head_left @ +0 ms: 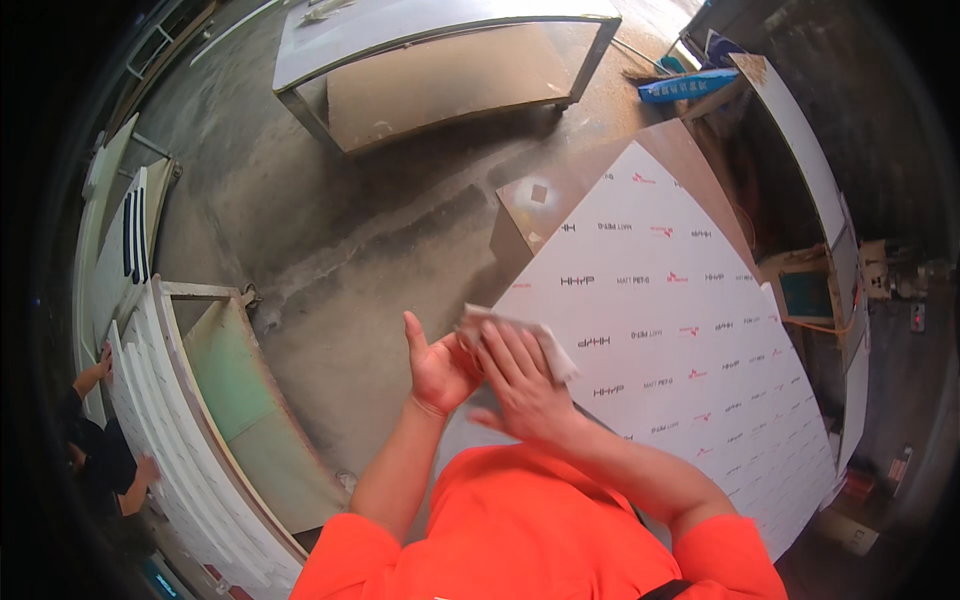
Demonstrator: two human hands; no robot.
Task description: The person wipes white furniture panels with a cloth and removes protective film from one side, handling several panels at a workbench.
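Observation:
A folded whitish cloth (pixel 560 357) lies under the fingers of my right hand (pixel 522 385), which presses it against the board's left edge or my other hand; I cannot tell which. Close beside it is my left hand (pixel 440 372), palm turned inward and thumb stretched up. The ends of its fingers are hidden behind the cloth and my right hand. To the right of both hands spreads a large white board (pixel 650 320) with rows of printed marks on its face, one corner pointing away from me.
Brown boards (pixel 685 150) lie beneath the white one. A white-topped metal table (pixel 450 25) stands ahead. On the left, a stack of white panels (pixel 180 440) rests by a greenish-sided cart (pixel 235 370), with another person's hand (pixel 148 470) at it. Upright panels (pixel 815 150) line the right.

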